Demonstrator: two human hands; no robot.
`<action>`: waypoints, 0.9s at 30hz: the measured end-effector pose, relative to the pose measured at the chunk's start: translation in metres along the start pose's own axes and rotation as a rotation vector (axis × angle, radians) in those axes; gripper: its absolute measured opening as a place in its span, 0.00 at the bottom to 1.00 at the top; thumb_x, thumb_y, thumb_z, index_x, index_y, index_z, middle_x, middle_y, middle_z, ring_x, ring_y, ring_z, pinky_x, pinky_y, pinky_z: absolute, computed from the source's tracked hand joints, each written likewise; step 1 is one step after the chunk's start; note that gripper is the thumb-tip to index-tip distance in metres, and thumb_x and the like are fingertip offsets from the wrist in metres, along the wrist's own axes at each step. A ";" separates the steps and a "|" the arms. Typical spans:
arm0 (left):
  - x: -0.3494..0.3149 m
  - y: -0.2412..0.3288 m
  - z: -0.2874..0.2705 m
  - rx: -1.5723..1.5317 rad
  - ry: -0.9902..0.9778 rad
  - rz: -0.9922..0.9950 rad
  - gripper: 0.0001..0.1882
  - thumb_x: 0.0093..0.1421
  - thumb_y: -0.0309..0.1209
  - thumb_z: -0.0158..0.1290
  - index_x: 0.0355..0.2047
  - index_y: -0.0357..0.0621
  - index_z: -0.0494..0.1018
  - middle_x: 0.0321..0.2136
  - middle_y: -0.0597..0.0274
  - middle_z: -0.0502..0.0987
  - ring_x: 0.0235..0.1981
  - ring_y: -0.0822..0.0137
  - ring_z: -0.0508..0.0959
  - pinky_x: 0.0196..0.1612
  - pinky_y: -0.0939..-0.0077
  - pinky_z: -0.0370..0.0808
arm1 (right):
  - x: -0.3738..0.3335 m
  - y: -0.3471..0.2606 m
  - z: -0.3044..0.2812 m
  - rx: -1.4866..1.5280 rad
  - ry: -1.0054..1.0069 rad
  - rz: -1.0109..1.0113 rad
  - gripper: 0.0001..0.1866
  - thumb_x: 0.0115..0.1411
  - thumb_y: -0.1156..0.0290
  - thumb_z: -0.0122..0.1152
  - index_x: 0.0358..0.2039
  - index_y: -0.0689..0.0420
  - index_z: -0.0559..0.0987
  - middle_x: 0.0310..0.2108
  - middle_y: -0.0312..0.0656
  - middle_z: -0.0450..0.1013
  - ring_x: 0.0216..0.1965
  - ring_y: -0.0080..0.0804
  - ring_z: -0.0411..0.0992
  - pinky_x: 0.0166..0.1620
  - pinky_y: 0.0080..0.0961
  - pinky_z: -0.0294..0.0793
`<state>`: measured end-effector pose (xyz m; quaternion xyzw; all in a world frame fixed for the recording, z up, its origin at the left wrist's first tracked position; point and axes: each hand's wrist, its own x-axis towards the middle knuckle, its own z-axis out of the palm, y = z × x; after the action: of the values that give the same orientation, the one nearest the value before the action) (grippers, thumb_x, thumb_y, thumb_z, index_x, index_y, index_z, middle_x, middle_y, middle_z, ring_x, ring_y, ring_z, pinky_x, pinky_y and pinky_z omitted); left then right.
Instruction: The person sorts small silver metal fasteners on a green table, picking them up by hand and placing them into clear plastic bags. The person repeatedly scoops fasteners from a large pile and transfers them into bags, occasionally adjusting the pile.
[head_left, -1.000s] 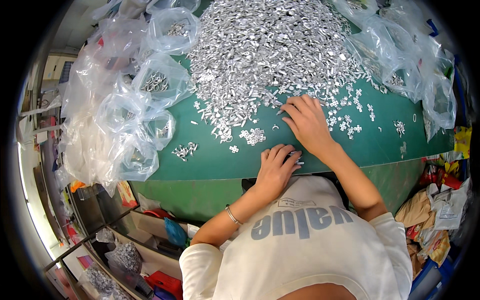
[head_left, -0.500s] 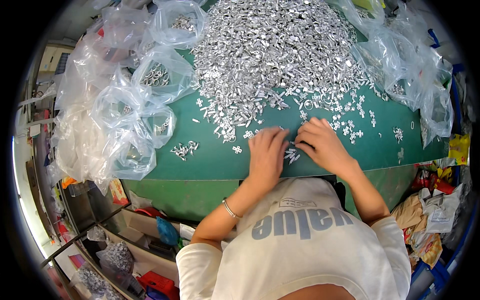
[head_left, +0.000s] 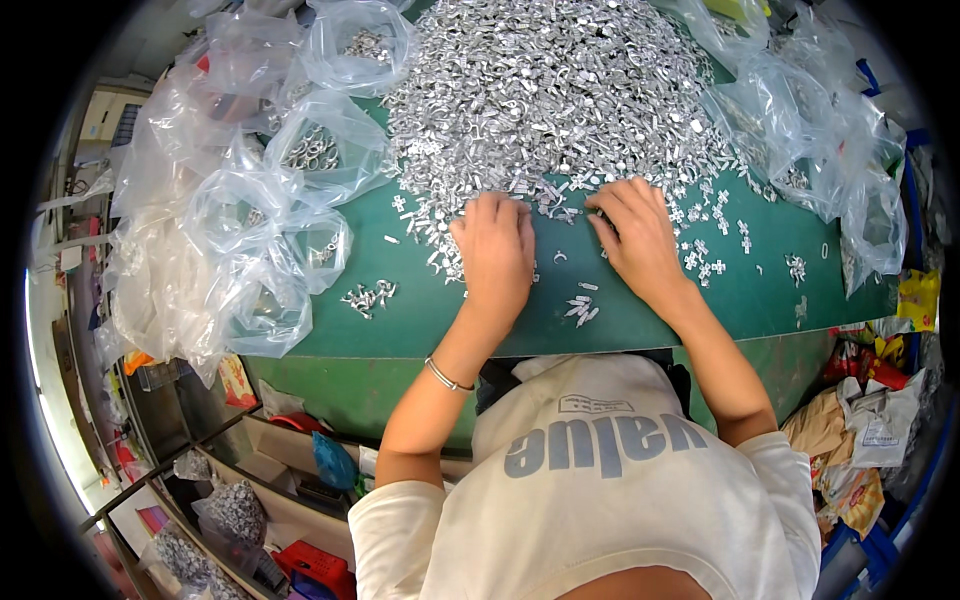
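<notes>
A large heap of small silver metal charms (head_left: 555, 100) covers the far middle of the green tabletop (head_left: 430, 330). My left hand (head_left: 493, 255) lies at the heap's near left edge, bent fingers among the pieces and thumb out of sight. At the near right edge rests my right hand (head_left: 638, 240), its thumb apart from the bent fingers and nothing visible between them. A small group of slim charms (head_left: 580, 312) lies nearer me, between my forearms. Just beyond it sits one crescent-shaped piece (head_left: 560, 257). Several cross-shaped charms (head_left: 722, 215) are scattered to the right of my right hand.
Clear plastic bags (head_left: 265, 240) holding metal parts crowd the left side; more bags (head_left: 800, 130) line the right. A small cluster of charms (head_left: 370, 298) lies at left. Below are shelves with bagged parts (head_left: 235, 515) and, at right, crumpled packaging (head_left: 870, 430).
Both hands have moved away from me, from the small group of slim charms to the heap's near edge, and farther apart. The slim charms are now uncovered.
</notes>
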<state>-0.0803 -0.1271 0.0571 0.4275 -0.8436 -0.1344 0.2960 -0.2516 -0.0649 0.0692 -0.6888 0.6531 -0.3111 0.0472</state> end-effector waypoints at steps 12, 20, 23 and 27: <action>0.000 0.002 0.000 -0.054 0.001 0.045 0.08 0.50 0.23 0.60 0.31 0.42 0.73 0.35 0.60 0.72 0.38 0.59 0.71 0.40 0.65 0.60 | -0.003 0.003 -0.001 -0.037 -0.009 -0.045 0.05 0.51 0.74 0.62 0.31 0.57 0.78 0.34 0.37 0.70 0.39 0.36 0.65 0.42 0.32 0.61; -0.002 -0.010 -0.009 0.114 0.095 -0.067 0.08 0.52 0.22 0.58 0.33 0.43 0.73 0.35 0.61 0.72 0.39 0.59 0.71 0.40 0.65 0.60 | -0.007 -0.002 -0.003 -0.039 -0.190 -0.084 0.08 0.49 0.74 0.65 0.31 0.57 0.78 0.34 0.37 0.69 0.40 0.36 0.65 0.43 0.33 0.61; -0.007 0.000 -0.004 0.018 0.038 0.044 0.08 0.52 0.24 0.58 0.33 0.43 0.73 0.36 0.61 0.72 0.39 0.59 0.71 0.40 0.65 0.60 | -0.010 -0.001 -0.015 0.058 -0.254 -0.094 0.08 0.48 0.73 0.65 0.30 0.57 0.77 0.33 0.38 0.69 0.40 0.36 0.65 0.43 0.34 0.61; -0.005 0.008 0.007 0.032 -0.022 0.057 0.08 0.52 0.25 0.59 0.33 0.43 0.73 0.36 0.60 0.71 0.39 0.58 0.70 0.39 0.64 0.60 | 0.002 -0.002 -0.008 0.074 -0.089 -0.035 0.08 0.47 0.74 0.66 0.28 0.57 0.76 0.32 0.38 0.69 0.39 0.36 0.65 0.42 0.33 0.61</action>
<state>-0.0875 -0.1191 0.0532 0.4065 -0.8607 -0.1169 0.2835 -0.2536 -0.0640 0.0777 -0.7112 0.6262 -0.3049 0.0960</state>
